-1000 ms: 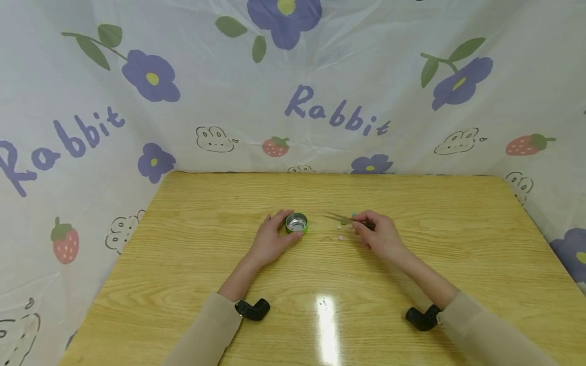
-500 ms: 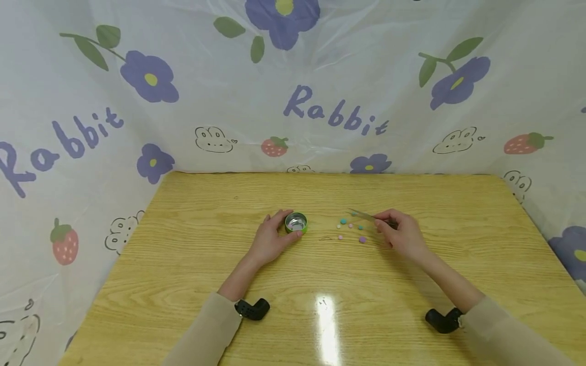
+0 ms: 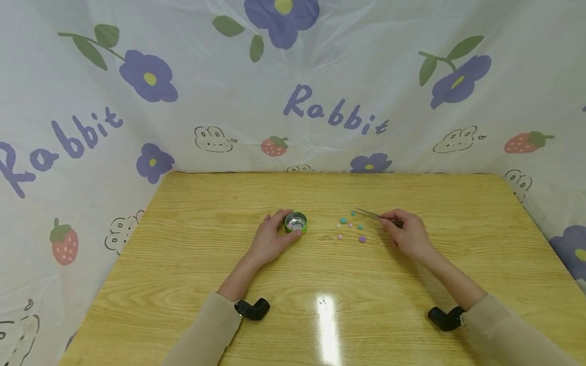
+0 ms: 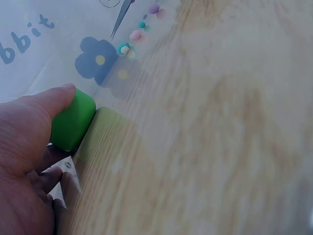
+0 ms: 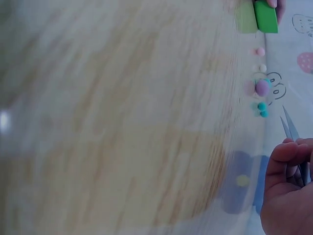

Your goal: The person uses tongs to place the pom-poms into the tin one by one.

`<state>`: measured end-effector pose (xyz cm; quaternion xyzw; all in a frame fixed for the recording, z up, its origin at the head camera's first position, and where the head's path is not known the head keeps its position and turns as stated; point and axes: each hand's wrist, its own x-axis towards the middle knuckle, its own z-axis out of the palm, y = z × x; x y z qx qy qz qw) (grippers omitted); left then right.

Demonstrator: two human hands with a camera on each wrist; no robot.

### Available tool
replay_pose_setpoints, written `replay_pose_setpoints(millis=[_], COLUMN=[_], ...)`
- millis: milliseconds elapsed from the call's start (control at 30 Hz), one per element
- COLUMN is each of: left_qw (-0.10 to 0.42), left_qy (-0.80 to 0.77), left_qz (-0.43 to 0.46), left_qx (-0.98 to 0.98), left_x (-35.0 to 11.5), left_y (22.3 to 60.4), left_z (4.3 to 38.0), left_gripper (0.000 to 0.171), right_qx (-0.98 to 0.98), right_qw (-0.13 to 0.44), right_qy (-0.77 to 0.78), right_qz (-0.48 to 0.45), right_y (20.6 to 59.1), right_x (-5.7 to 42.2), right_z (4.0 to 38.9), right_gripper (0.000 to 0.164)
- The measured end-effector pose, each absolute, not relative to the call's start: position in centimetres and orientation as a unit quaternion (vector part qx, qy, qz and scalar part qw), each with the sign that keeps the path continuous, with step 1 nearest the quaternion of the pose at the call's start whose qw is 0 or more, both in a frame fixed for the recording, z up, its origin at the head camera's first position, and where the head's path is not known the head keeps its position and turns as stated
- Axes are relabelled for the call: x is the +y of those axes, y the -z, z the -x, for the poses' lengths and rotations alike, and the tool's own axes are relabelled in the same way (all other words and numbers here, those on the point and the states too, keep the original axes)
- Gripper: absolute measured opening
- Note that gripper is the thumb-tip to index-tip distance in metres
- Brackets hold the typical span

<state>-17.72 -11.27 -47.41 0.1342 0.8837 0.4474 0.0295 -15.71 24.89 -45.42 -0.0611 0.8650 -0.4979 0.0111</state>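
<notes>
Seemingly a screened-off recording booth; whether in a home or workplace cannot be told. A sheet (image 3: 256, 96) printed with flowers (image 3: 161, 71), strawberries (image 3: 64, 244) and "Rabbit" lettering (image 3: 335, 113) hangs beyond the far edge of the wood-grain surface (image 3: 284, 284), turning near both far corners to line its sides. Black cameras (image 3: 254, 309) sit at both wrists.
</notes>
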Motion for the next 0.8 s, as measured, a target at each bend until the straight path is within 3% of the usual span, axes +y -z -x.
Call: replay_pose_setpoints(millis=[800], left_qw=[0.027], left_qy=[-0.448], left_qz=[-0.133], left_qx=[0.884], left_x=[-11.27], left_y=[47.62], left_z=[17.78], left_gripper=[0.064], right_qx=[0.879], right_qw=[0.007], right_qy=[0.473], right_qz=[0.065], right_y=[45.97], right_x=[24.81], right_z=[15.99], right_gripper=[0.021])
